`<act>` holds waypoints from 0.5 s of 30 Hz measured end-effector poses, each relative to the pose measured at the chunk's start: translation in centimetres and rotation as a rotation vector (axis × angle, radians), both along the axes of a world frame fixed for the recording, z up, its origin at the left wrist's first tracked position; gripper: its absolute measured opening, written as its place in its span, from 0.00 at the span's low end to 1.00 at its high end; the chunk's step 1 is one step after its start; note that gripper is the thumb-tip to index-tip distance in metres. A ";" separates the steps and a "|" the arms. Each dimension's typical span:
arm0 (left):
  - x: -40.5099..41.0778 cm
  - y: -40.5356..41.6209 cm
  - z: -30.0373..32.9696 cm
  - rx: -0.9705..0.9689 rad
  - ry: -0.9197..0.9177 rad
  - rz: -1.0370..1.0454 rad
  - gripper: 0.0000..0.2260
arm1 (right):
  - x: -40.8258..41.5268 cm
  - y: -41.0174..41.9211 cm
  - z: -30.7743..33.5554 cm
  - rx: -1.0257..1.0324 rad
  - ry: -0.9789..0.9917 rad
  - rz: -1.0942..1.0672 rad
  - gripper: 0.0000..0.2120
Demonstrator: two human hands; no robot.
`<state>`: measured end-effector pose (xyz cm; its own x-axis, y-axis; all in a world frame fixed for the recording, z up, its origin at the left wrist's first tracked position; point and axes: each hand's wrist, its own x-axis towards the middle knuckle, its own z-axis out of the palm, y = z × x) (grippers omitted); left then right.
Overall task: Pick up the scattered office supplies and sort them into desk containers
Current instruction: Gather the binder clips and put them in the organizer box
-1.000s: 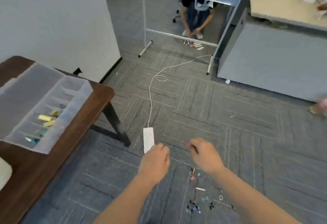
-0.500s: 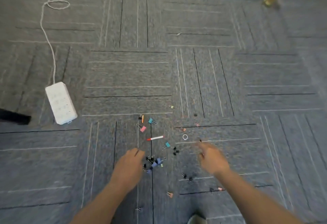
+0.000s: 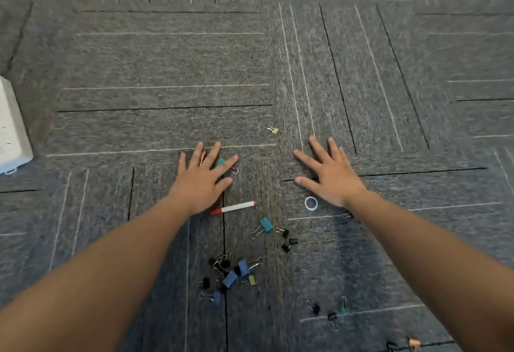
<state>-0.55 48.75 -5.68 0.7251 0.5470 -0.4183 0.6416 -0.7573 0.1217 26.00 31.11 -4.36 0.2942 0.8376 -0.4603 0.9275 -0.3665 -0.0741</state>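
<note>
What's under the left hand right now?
Under the spread left hand, an orange pen shows between two fingers and a teal binder clip peeks out beside them. Anything beneath the palm is hidden.

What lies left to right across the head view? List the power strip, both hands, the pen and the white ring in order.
power strip → left hand → red-and-white pen → white ring → right hand
</note>
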 end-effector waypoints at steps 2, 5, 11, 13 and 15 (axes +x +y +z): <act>-0.2 0.2 -1.0 0.034 -0.020 -0.034 0.22 | 0.1 -0.3 -1.1 0.050 0.018 0.010 0.28; -1.7 -0.2 -1.6 0.080 -0.127 -0.116 0.21 | 0.4 -2.5 -1.6 0.203 0.084 0.014 0.23; -9.5 -4.2 -2.3 0.044 -0.238 0.024 0.24 | -1.5 -9.6 -1.6 0.372 0.219 0.002 0.22; -11.3 -6.0 -2.2 0.066 -0.235 0.076 0.24 | -2.2 -8.5 -1.4 0.395 0.196 -0.006 0.23; -12.1 -8.0 -1.8 0.051 -0.238 0.144 0.26 | -2.4 -6.3 -1.3 0.357 0.169 0.023 0.24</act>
<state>-12.61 40.72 -7.50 0.7129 0.6676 -0.2148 0.7010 -0.6695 0.2459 23.55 24.78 -5.68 0.2183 0.9593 -0.1793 0.8989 -0.2692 -0.3457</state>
